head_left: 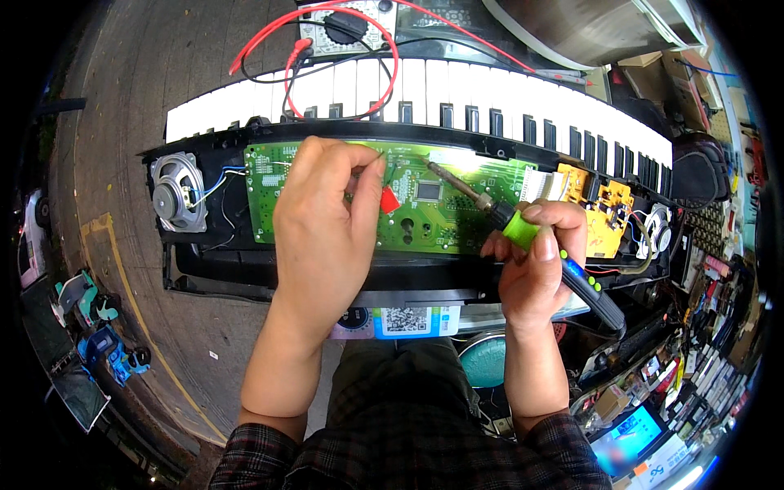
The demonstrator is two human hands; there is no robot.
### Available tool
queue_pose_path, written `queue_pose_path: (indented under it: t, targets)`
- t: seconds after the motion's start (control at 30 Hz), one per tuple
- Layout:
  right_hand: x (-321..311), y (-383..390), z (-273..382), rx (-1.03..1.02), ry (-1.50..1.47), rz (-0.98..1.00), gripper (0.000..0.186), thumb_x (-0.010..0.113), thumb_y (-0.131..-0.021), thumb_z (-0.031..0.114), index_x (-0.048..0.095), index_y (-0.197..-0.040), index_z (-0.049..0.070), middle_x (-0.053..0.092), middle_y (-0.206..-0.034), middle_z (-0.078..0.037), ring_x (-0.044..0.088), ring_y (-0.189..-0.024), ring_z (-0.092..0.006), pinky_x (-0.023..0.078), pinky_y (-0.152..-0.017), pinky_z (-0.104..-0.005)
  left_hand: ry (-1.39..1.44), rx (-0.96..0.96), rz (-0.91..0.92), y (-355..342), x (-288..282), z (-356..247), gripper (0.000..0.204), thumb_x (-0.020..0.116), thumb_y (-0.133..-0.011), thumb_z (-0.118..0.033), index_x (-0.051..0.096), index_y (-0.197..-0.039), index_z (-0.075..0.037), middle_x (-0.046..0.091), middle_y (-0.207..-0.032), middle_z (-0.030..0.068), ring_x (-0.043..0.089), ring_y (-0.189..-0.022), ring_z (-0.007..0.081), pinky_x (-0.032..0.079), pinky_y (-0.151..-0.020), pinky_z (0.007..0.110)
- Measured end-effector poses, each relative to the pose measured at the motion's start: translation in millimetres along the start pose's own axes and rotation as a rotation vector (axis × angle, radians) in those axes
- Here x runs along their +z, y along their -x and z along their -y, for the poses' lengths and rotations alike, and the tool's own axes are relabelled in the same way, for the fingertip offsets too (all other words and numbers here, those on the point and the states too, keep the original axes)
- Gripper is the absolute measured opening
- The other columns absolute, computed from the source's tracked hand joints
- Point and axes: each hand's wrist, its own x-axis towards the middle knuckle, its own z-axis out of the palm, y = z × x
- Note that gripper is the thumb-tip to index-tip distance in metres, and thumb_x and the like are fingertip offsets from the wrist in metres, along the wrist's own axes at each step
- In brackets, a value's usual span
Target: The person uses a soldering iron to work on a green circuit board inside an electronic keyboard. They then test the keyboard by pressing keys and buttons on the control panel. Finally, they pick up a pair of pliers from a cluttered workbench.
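An opened electronic keyboard [457,90] lies across in front of me, its green circuit board [318,220] exposed. Over the board's left half, my left hand [327,208] pinches with thumb and index finger; whatever is between the fingertips is too small to make out. Just beside those fingers is a small red piece [389,200], and I cannot tell whether it is held or lying on the board. My right hand [543,257] grips a green and black soldering iron [523,232]. Its metal tip points up and left, over the board near a square chip [428,190].
A multimeter [345,28] with looped red and black leads [398,61] sits beyond the keys. Speakers [178,196] flank the board, with an orange board [600,208] at right. A large metal pot [588,28] stands far right. Cluttered parts fill the right side.
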Motion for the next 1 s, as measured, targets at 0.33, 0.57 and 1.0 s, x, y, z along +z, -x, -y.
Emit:
queue_pose_path:
  t: [0.33,0.57,1.0]
  targets:
    - [2.8,-8.5,-1.2,-0.028,0.008,0.015,0.033,0.066,-0.108,0.031,0.055,-0.118,0.002,0.064,-0.102,-0.011,0.062,-0.075,-0.0133,0.056,-0.068,-0.0291,-0.006,-0.008,-0.002,0.2,3.1,3.4,0.006,0.075,-0.097,0.003,0.072,-0.101,0.002,0.065,-0.092,0.0079,0.062,-0.071,0.0133,0.051,-0.065,0.028]
    - [7.6,-11.4,-1.4,-0.016,0.013,0.039,0.031,0.067,-0.108,0.029,0.055,-0.117,0.002,0.064,-0.101,-0.011,0.062,-0.075,-0.0128,0.057,-0.068,-0.0286,-0.015,-0.009,-0.010,-0.1,1.4,1.6,0.006,0.076,-0.097,0.003,0.072,-0.101,0.003,0.067,-0.091,0.0080,0.063,-0.071,0.0128,0.051,-0.065,0.027]
    - [14.7,-44.5,18.1,-0.073,0.138,0.017,0.021,0.061,-0.106,0.022,0.059,-0.105,0.001,0.068,-0.096,-0.009,0.064,-0.073,-0.0117,0.053,-0.067,-0.0277,-0.029,-0.009,-0.020,-0.2,3.0,1.1,0.006,0.077,-0.097,0.002,0.073,-0.101,0.003,0.067,-0.090,0.0090,0.064,-0.072,0.0142,0.052,-0.067,0.028]
